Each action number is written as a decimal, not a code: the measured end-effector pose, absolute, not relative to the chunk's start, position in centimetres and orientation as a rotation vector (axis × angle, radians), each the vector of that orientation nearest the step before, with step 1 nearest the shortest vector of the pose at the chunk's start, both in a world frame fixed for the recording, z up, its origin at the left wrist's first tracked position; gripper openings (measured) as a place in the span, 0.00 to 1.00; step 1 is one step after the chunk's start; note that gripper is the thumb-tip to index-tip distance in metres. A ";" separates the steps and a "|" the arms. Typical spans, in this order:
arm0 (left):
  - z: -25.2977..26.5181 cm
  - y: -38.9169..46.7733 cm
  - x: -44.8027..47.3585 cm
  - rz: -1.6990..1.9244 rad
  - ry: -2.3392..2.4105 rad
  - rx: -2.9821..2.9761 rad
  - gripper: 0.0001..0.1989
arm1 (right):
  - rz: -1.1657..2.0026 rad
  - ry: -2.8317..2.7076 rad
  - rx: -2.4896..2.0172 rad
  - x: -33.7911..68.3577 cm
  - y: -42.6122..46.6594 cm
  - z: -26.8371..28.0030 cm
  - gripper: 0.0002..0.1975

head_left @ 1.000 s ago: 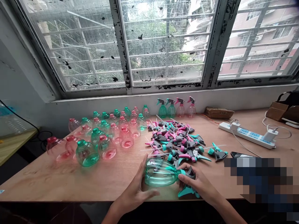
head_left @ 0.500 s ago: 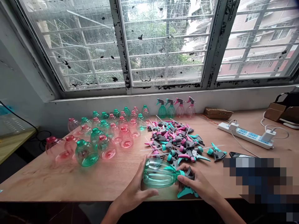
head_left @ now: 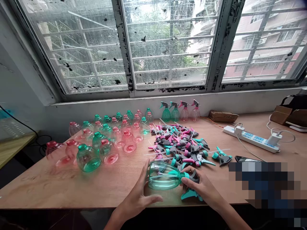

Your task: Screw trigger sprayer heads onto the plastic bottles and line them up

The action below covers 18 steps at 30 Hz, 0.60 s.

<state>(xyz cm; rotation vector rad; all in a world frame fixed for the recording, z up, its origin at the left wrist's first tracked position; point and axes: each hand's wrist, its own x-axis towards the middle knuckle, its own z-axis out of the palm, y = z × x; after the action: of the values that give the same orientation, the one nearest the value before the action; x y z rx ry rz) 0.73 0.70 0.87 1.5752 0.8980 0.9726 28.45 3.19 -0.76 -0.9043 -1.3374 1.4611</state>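
Observation:
A clear green spray bottle (head_left: 163, 179) lies on its side in the air near the table's front edge, its base to the left. At its neck sits a teal and grey trigger sprayer (head_left: 191, 193), whose teal collar is pinched in the fingers of my right hand (head_left: 200, 184). My left hand (head_left: 137, 191) is at the bottle's base, thumb and fingers spread apart. Whether its fingers touch the base I cannot tell. Just beyond the bottle lies a heap of loose trigger sprayers (head_left: 177, 140) in pink, teal and grey with thin white tubes.
Several open red and green bottles (head_left: 129, 140) stand at the left. Finished spray bottles (head_left: 184, 112) line the wall. A power strip (head_left: 250, 139) with cables, a brown parcel (head_left: 223, 116) and a phone (head_left: 247, 158) lie to the right on the wooden table (head_left: 59, 188).
The bottle has turned a little in my right hand, and its base has come slightly away from my left palm. The items on the table look unmoved.

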 end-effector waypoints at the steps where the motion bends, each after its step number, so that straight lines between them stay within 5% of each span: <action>1: 0.9 0.7 0.8 0.986 0.881 1.552 0.58 | 1.464 -1.340 -0.908 28.4 3.2 -0.7 0.21; 11: 0.6 0.9 0.7 1.013 0.923 1.635 0.45 | 1.536 -1.351 -0.897 28.4 3.3 -0.7 0.23; 18: 0.8 1.0 0.7 0.998 0.854 1.523 0.51 | 1.520 -1.345 -0.901 28.4 3.3 -0.8 0.23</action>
<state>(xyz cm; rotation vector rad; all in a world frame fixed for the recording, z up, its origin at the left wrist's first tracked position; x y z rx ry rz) 0.72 1.01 0.75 1.5234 0.8536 0.9981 28.42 3.33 -0.80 -0.9010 -1.3448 1.5199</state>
